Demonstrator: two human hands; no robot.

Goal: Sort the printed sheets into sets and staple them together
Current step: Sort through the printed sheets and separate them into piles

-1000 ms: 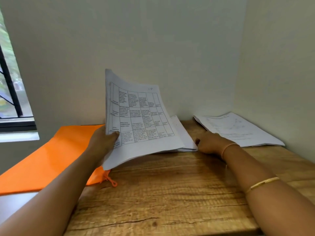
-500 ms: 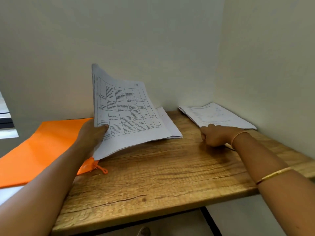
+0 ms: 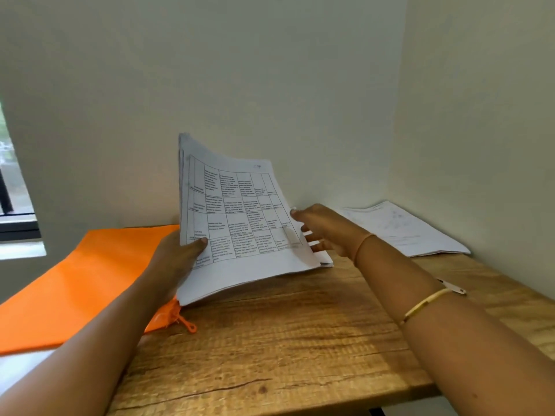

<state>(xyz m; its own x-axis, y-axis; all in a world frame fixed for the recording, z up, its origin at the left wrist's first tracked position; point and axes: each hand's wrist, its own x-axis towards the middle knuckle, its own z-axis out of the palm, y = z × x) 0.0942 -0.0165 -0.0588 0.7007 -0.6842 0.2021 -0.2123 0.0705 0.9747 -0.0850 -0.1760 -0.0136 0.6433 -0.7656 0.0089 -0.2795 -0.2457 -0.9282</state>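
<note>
**Orange pouch (image 3: 75, 280), printed sheaf (image 3: 240, 223) and paper piles on a wooden table (image 3: 285, 340)**

Item 1. Window (image 3: 15, 190), far left edge, dark frame, only a strip in view.

Item 2. The orange pouch lay flat across the table's left end, its zip pull (image 3: 187, 322) resting on the wood near the sheaf's lower corner.

Item 3. Left hand (image 3: 177, 259), over the pouch. It grasped the sheaf at its left edge, with the thumb pressed on the front sheet and the other fingers hidden behind.

Item 4. The printed sheaf, several sheets thick, was raised off the table and tilted up toward the wall. The front sheet carried a ruled grid of small text, too blurred to read, and a handwritten mark at the top right corner.

Item 5. Right hand (image 3: 324, 229), at the sheaf's right edge. Its fingers were straight and spread, with the tips behind the paper and the thumb at the edge. It had closed round nothing. It wore a thin band at the wrist and a yellow bangle (image 3: 423, 304) further up the forearm.

Item 6. Low pile of sheets (image 3: 327, 261), flat on the table beneath the sheaf's right corner, mostly covered.

Item 7. Second pile (image 3: 402, 229), flat in the far right corner against the wall, well apart from the sheaf.

Item 8. Small pale object (image 3: 452, 288), on the table just beyond the right forearm. I could not identify it.
</note>
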